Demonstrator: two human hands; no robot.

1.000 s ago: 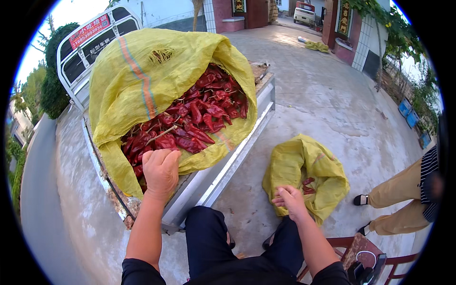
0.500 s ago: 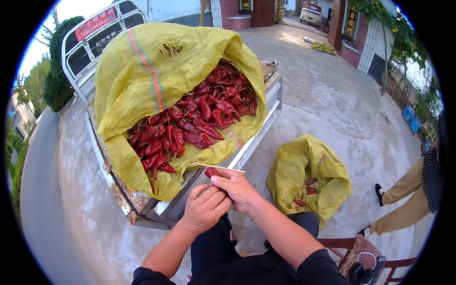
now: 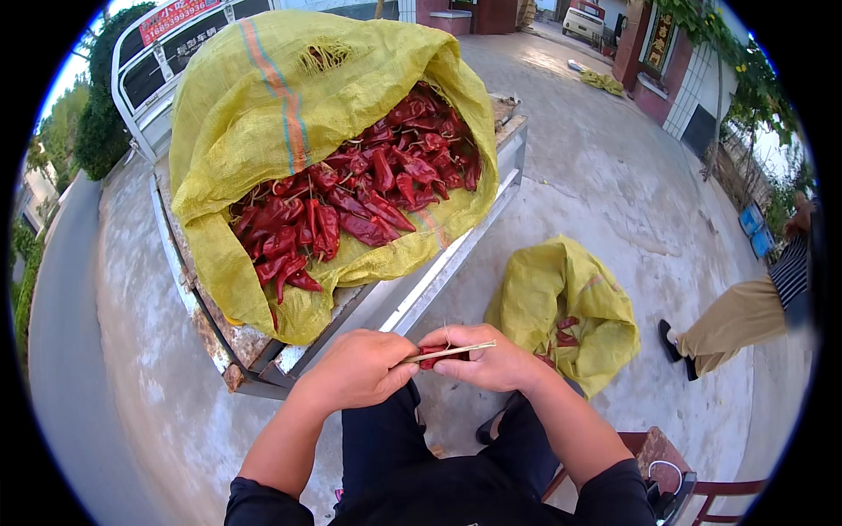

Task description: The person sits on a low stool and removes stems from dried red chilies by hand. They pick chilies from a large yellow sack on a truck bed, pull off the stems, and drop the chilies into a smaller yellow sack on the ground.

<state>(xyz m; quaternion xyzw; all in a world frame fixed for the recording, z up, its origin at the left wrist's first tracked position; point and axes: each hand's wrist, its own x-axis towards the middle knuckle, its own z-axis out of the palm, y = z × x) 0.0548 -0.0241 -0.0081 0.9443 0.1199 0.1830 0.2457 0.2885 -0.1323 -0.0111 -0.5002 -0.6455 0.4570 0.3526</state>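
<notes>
My left hand is closed on the end of a thin pale stick above my lap. My right hand grips a small red pepper, with the stick lying across it and both hands close together. Just beyond them, a large yellow woven sack lies open on a truck bed, full of red dried peppers. A second yellow sack sits open on the ground to the right, with a few red peppers inside.
A metal truck side runs beside the big sack. Another person in tan trousers is at the right. A wooden chair with dark items and a white cable is at lower right. Road lies left; a car and doorways are behind.
My hands came together from apart; a pepper and stick appeared between them, then both hands lowered slightly, the stick now held at left. The other person's legs shifted closer together.
</notes>
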